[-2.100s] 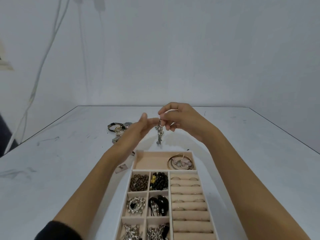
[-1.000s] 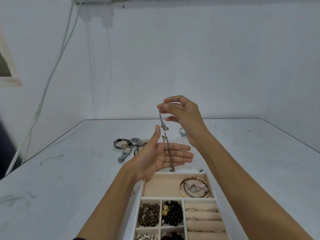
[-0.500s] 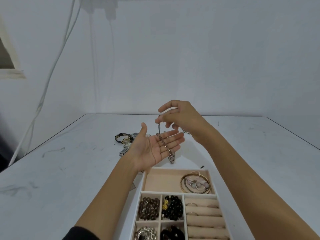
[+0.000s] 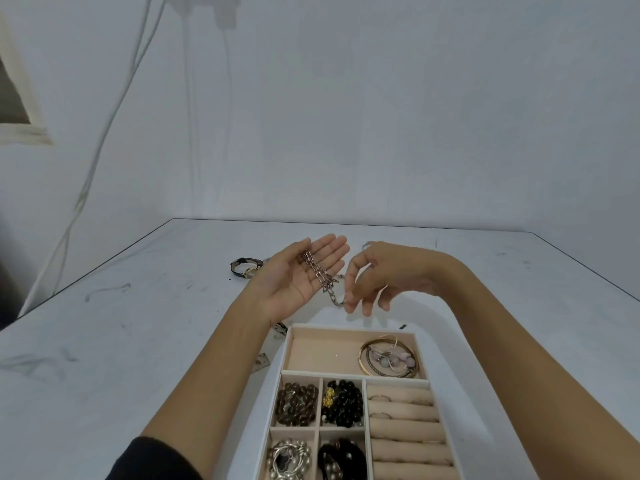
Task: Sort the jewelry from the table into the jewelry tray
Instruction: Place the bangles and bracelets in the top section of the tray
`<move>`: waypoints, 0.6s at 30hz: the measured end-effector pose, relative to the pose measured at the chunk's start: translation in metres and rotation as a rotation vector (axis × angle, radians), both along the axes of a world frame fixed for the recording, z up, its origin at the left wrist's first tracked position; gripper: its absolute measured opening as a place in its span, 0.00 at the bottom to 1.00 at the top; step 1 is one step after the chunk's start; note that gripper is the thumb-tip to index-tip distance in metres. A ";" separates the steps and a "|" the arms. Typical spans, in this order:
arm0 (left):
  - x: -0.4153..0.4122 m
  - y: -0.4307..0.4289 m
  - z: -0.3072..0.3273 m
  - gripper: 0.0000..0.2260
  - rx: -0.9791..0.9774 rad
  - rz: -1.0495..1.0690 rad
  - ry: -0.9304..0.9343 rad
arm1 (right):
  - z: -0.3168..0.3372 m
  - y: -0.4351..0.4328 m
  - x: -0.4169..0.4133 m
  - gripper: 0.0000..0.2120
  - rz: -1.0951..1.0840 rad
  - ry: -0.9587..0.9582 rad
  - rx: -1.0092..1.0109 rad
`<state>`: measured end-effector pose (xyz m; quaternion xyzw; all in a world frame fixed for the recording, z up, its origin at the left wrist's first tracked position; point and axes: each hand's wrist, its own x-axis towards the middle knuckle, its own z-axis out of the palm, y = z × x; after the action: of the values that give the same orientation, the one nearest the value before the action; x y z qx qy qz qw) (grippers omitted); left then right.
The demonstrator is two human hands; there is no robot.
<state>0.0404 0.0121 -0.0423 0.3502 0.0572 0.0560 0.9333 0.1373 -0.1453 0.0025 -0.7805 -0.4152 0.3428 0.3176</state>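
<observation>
Left hand (image 4: 298, 282), fingers straight, cradles a chain (image 4: 316, 270) whose hanging end the right hand's (image 4: 388, 275) fingers pinch, apparently gathering it; next, lowering it into the tray (image 4: 349, 328).

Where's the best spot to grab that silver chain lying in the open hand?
Probably its loose end, from the right. Most of the chain lies flat across the open palm of the left hand, hard to get under, but the end hangs off the palm's edge toward the right hand, whose fingertips pinch it there.
</observation>
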 end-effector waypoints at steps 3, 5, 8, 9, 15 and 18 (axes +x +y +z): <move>-0.001 0.000 0.003 0.17 -0.007 0.006 -0.022 | -0.015 0.005 0.006 0.13 -0.084 -0.170 -0.019; -0.002 -0.001 0.005 0.17 -0.008 -0.001 -0.041 | -0.027 0.010 0.003 0.18 -0.043 -0.214 0.020; -0.004 0.001 0.008 0.16 -0.009 0.007 -0.078 | -0.037 0.015 -0.002 0.12 0.036 -0.176 0.099; -0.004 0.003 0.009 0.16 -0.025 0.019 -0.096 | -0.038 0.014 -0.001 0.09 0.036 -0.183 0.109; -0.007 0.017 0.010 0.15 -0.109 0.146 -0.178 | -0.031 -0.010 0.015 0.11 0.065 -0.143 0.118; -0.006 0.019 0.006 0.16 -0.119 0.176 -0.166 | -0.025 -0.019 0.020 0.15 0.101 -0.112 0.135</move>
<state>0.0344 0.0310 -0.0360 0.2820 0.0133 0.1628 0.9454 0.1570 -0.1639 -0.0229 -0.7535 -0.4932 0.2851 0.3282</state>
